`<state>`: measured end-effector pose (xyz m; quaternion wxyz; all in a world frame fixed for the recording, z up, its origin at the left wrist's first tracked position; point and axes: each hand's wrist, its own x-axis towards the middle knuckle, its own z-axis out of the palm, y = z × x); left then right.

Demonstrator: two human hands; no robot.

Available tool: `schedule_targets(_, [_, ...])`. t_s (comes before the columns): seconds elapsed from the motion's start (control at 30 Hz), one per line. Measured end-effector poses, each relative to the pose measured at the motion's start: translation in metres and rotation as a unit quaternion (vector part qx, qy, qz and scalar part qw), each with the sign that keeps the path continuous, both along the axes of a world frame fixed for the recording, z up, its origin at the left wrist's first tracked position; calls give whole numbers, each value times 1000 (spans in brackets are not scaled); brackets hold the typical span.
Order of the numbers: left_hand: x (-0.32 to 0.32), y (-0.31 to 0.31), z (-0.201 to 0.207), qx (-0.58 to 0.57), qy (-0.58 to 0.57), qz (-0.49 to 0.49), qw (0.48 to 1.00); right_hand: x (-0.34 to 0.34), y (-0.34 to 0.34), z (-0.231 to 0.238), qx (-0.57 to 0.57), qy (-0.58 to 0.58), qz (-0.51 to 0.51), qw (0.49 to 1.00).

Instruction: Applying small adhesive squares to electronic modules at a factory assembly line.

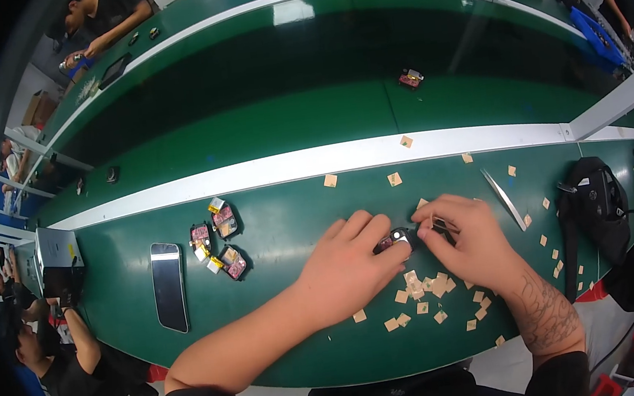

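My left hand (352, 266) is closed around a small dark electronic device (394, 241), holding it just above the green table. The fingers cover much of the device, and a pale spot shows on its face. Close by on the right, my right hand (468, 237) has its thumb and fingertips pinched together. A thin sliver shows at those fingertips, too small to make out. Small tan square stickers (422, 308) lie scattered below and around both hands, some overlapping in a heap. One tan square (422, 204) lies just beyond the right hand's fingertips.
Three opened devices with pink boards (232, 262) and silver-yellow cells sit to the left, beside a phone (169, 287). Tweezers (506, 200) and a black bag (593, 209) lie to the right. A white rail (268, 178) crosses behind. Other people work around the tables.
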<state>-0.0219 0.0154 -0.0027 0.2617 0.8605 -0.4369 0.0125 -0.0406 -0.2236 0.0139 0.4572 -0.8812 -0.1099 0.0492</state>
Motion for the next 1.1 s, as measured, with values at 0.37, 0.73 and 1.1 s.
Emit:
schedule_targets(0.37, [1, -10, -4, -200, 3, -10, 980, -1, 2, 6, 135, 140, -2, 981])
schedule_targets(0.73, [-2, -10, 3, -201, 264, 84, 939, -10, 5, 1, 127, 18, -8, 992])
schedule_targets(1.1, [2, -15, 9, -181, 219, 93, 954, -8, 9, -6, 158, 1, -10, 987])
